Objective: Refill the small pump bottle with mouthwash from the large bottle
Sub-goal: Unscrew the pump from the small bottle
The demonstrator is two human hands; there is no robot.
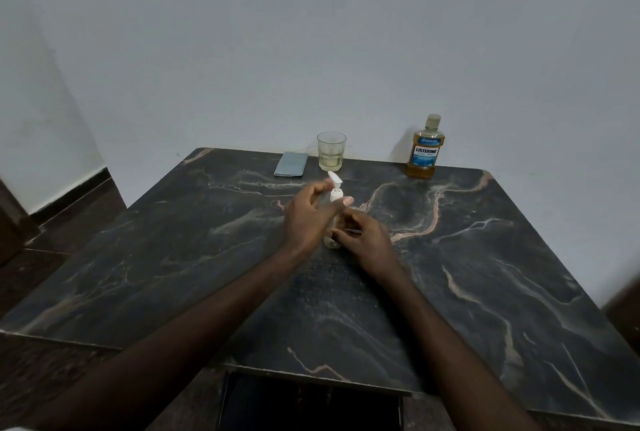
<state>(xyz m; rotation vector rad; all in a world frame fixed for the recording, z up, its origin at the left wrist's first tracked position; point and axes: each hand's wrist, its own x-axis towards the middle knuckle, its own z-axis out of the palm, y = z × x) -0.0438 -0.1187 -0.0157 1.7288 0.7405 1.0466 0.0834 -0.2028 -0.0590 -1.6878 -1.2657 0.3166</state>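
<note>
The small pump bottle (336,195) stands upright near the middle of the dark marbled tabletop (485,274), with its white pump head on and the nozzle pointing up and away. The left hand (310,221) grasps its neck, with the thumb behind and a forefinger stretched across the front. The right hand (369,240) wraps curled fingers (346,224) round the lower body of the bottle. The large bottle (424,150), capped and holding amber mouthwash, stands well apart at the far right edge by the wall. A glass (331,151) with a little pale liquid stands beyond the hands, with a flat grey case (291,164) just beside it.
</note>
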